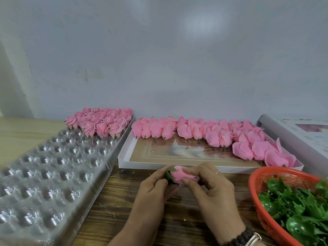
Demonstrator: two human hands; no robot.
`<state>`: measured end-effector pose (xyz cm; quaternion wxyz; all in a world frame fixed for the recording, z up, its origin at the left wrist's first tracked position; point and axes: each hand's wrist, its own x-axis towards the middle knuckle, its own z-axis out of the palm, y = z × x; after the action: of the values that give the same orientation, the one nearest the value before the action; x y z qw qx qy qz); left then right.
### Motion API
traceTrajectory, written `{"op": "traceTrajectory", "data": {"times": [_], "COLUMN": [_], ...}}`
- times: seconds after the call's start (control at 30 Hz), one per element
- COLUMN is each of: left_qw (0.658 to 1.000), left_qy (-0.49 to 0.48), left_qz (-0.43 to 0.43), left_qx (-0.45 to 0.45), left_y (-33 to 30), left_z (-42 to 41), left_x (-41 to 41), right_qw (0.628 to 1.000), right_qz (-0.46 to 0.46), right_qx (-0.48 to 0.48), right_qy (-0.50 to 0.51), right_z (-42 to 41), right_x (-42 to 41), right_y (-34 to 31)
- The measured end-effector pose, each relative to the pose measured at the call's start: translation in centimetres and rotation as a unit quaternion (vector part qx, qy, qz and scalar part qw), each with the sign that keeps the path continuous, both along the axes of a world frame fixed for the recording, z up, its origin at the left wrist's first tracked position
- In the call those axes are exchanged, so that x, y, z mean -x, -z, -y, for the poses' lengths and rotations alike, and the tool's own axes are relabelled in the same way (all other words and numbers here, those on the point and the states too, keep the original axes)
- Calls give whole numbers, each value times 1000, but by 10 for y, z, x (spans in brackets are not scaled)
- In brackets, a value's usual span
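**A Green Cup Goes on a Pink Rose**

Both hands meet over the dark wooden tabletop (124,201), at 6 o'clock from the flat white cardboard box (142,166). The left hand (154,186) pinches the green plastic leaf cup (169,173) in its fingers. The right hand (213,189) curls its fingers round the soft pink foam rose (181,175), so the two push together. More cups wait in the orange plastic basket (254,192) at 3 o'clock, easy to grab.

I read the rose (182,176) petals as matt, soft and foam-like, and the calyx (169,173) at its base as smooth green plastic. The table (124,201) is dark wood with a rough grain. Along its left edge the clear plastic tray (44,174) is glossy. The box (138,165) toward the far edge is matt white card. The basket (253,190) at the right edge is orange plastic mesh, and the green sepals (292,210) in it shine.
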<state>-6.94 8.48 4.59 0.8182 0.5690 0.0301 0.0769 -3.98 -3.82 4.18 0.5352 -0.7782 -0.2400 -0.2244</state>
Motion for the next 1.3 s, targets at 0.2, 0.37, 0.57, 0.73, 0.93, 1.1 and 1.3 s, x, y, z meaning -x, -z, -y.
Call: {"op": "traceTrajectory", "data": {"times": [0.2, 0.37, 0.57, 0.73, 0.93, 1.1, 1.3], "left_qw": [996, 992, 988, 980, 943, 862, 874], "left_qy": [11, 11, 23, 24, -3, -78, -94], "left_qz": [33, 53, 68, 83, 71, 64, 71], "left_qx": [-88, -117, -133, -177, -324, -496, -471], "left_y": [4, 8, 8, 10, 10, 10, 7], "left_z": [0, 1, 5, 4, -7, -13, -1], "left_x": [-1, -1, 0, 1, -1, -4, -5], "right_qw": [1000, 999, 994, 999, 998, 997, 986], "right_qz": [14, 28, -83, -46, -50, -24, 14], "right_qx": [11, 13, -77, -15, -24, 29, 126], "right_qy": [14, 7, -7, -9, -22, -65, -110], "right_z": [1, 0, 1, 1, 0, -4, -9], "right_x": [0, 3, 0, 2, 2, 5, 10], "right_y": [0, -2, 0, -5, -6, -3, -3]}}
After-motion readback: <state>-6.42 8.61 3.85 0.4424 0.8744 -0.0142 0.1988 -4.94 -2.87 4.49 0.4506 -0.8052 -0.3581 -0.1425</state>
